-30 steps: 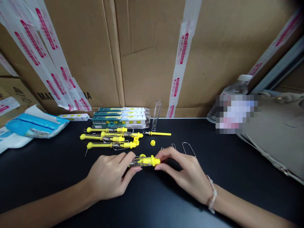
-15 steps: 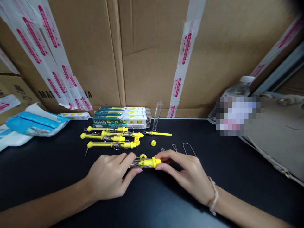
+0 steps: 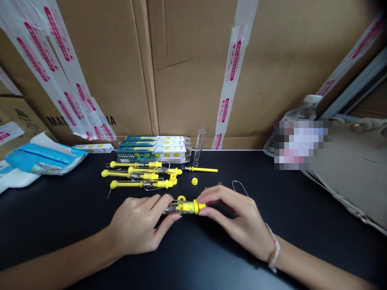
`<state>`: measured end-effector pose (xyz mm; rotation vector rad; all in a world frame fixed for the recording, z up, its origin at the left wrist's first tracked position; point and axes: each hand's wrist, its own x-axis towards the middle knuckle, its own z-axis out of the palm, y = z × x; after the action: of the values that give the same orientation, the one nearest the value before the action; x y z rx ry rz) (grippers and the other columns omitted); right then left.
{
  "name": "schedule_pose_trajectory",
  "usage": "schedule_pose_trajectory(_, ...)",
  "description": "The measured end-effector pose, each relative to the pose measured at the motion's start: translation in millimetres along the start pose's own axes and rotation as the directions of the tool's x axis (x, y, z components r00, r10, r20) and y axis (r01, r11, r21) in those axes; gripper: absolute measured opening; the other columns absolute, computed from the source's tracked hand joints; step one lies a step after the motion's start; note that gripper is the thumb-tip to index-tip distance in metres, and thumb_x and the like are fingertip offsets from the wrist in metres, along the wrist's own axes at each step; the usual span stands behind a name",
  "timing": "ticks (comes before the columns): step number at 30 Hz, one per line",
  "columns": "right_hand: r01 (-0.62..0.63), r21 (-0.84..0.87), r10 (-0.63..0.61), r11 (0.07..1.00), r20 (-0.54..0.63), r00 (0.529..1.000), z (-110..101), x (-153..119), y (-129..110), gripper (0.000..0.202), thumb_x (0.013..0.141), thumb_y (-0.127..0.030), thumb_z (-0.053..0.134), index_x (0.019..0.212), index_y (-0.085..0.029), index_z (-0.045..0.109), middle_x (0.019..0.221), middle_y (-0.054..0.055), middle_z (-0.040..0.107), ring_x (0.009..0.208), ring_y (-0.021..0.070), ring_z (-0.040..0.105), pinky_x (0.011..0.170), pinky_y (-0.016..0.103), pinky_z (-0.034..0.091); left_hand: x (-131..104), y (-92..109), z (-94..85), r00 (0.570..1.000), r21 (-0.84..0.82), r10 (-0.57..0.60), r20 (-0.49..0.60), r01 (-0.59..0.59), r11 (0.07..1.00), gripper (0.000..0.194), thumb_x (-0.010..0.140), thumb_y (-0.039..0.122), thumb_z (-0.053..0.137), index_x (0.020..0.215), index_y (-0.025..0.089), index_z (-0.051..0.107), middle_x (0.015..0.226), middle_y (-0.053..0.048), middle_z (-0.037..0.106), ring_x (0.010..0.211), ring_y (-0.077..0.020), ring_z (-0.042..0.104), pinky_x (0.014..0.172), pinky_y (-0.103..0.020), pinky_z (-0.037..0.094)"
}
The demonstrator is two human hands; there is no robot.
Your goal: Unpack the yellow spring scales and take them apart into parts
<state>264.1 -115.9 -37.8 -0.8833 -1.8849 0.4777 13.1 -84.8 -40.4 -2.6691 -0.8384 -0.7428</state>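
Hands (image 3: 140, 223) (image 3: 238, 219) nearly closed (both), pinching yellow-ended tube (image 3: 188, 207)

On my remote feed I read black capitals, starting "MA" and ending in "A", on the large cardboard box (image 3: 190, 88), their middle covered by packing tape (image 3: 81, 119) whose red strips carry white print too small for me. Yellow Chinese characters stand on the stacked small cartons (image 3: 145, 155), but I cannot read them surely; the label (image 3: 298, 141) on the bottle (image 3: 304, 110) is pixelated.
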Motion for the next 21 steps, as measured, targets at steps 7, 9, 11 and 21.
schedule_pose_trajectory(7, -0.082, -0.039, 0.083, 0.996, 0.032, 0.996, 4.6, -5.5, 2.6, 0.012, 0.090, -0.021, 0.072, 0.102, -0.020, 0.070, 0.084, -0.001, 0.077, 0.066, 0.0114, 0.072, 0.066, 0.018, 0.061, 0.4, 0.0, 0.0, 1.000, 0.010, -0.023, 0.007, 0.023, 1.000, 0.020, 0.102, 0.036, 0.046, 0.101, 0.019, 0.058, 0.070, 0.001, 0.070, 0.051, -0.0190, 0.069, 0.043, -0.029, 0.047)
schedule_pose_trajectory(9, -0.056, -0.032, 0.057, 0.998, 0.020, 0.998, 4.1, -5.1, 1.2, 0.011, 0.091, -0.022, 0.071, 0.101, -0.020, 0.069, 0.086, 0.001, 0.076, 0.069, 0.0124, 0.072, 0.066, 0.020, 0.061, 0.4, 0.5, -0.1, 1.000, 0.017, -0.022, 0.005, 0.022, 1.000, 0.022, 0.102, 0.036, 0.045, 0.102, 0.019, 0.058, 0.070, 0.000, 0.070, 0.051, -0.0192, 0.069, 0.043, -0.029, 0.047)
schedule_pose_trajectory(11, -0.024, -0.011, 0.024, 1.000, 0.002, 1.000, 3.1, -3.9, -0.5, 0.012, 0.089, -0.026, 0.075, 0.097, -0.020, 0.068, 0.089, 0.004, 0.075, 0.075, 0.0149, 0.073, 0.069, 0.023, 0.062, 0.4, 1.0, -0.3, 1.000, 0.021, -0.018, 0.004, 0.018, 1.000, 0.023, 0.103, 0.036, 0.044, 0.102, 0.018, 0.059, 0.070, 0.000, 0.069, 0.051, -0.0190, 0.069, 0.042, -0.029, 0.046)
schedule_pose_trajectory(21, -0.098, 0.075, 0.099, 0.992, -0.011, 0.995, 5.7, -3.1, 2.0, 0.014, 0.091, -0.025, 0.072, 0.103, -0.021, 0.067, 0.097, 0.005, 0.073, 0.082, 0.0160, 0.073, 0.076, 0.026, 0.064, 0.6, -0.2, 0.0, 1.000, 0.008, -0.010, -0.006, 0.010, 1.000, 0.023, 0.103, 0.036, 0.045, 0.101, 0.018, 0.059, 0.070, 0.000, 0.070, 0.052, -0.0178, 0.069, 0.044, -0.028, 0.047)
